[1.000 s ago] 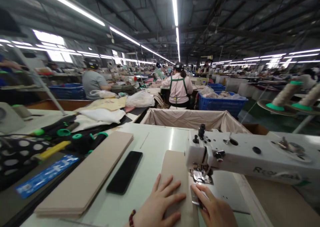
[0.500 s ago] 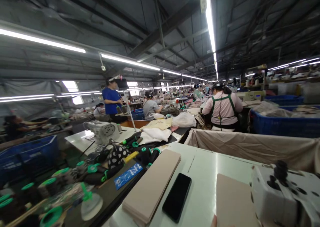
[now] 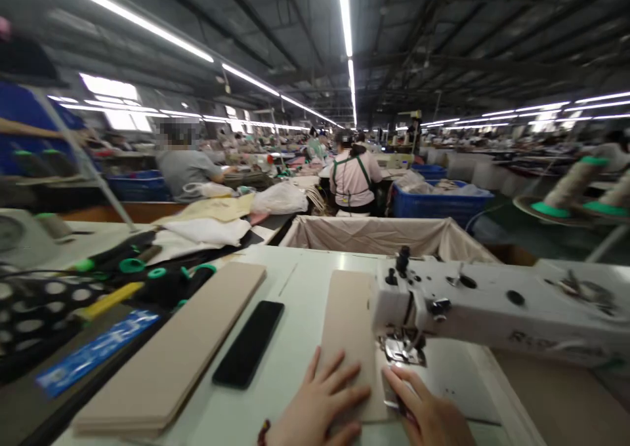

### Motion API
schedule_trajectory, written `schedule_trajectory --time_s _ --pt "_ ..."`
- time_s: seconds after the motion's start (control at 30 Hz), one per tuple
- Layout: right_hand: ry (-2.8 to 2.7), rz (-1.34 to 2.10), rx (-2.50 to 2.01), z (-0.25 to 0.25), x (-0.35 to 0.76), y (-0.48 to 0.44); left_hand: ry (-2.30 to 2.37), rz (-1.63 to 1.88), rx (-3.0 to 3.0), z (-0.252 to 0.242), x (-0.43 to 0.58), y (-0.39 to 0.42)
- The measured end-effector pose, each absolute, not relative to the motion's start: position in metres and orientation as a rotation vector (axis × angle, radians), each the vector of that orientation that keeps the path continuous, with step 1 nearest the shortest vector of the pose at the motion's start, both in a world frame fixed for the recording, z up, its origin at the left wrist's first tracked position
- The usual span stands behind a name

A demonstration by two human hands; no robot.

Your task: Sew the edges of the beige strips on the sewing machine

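Note:
My left hand point(image 3: 317, 403) lies flat with fingers spread on the near end of a beige fabric strip point(image 3: 348, 321). The strip runs away from me under the head of a white sewing machine point(image 3: 485, 308). My right hand point(image 3: 426, 413) rests beside the strip just in front of the presser foot point(image 3: 401, 349), fingers stretched forward and pressing down at the strip's right edge. Nothing is gripped in either hand.
A black phone point(image 3: 249, 343) lies left of the strip, and a stack of beige pieces point(image 3: 180, 351) beyond it. Thread cones, a yellow tool and a spotted cloth point(image 3: 29, 311) crowd the left. A fabric-lined bin point(image 3: 388, 235) stands behind the table. People work at tables further back.
The view swung up and left half a second ago and has come back down. The strip has fed further back under the machine head. Both hands sit much as they did a second ago.

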State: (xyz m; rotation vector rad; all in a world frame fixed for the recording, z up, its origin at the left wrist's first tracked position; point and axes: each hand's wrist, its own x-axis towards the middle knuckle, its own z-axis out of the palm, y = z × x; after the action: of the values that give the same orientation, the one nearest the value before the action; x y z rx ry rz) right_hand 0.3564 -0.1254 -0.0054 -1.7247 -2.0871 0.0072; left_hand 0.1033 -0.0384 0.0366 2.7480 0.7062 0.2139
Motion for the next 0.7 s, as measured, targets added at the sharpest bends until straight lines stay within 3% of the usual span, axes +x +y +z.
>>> schedule_trajectory --time_s 0.23,0.7 --pt "-2.104 0.173 -1.863 0.018 0.350 -0.123 0.698 0.238 2.765 0.040 0.108 -0.040" --pt "-2.094 0.213 -1.841 0.011 0.354 -0.126 0.767 0.327 2.795 0.026 0.126 -0.016"
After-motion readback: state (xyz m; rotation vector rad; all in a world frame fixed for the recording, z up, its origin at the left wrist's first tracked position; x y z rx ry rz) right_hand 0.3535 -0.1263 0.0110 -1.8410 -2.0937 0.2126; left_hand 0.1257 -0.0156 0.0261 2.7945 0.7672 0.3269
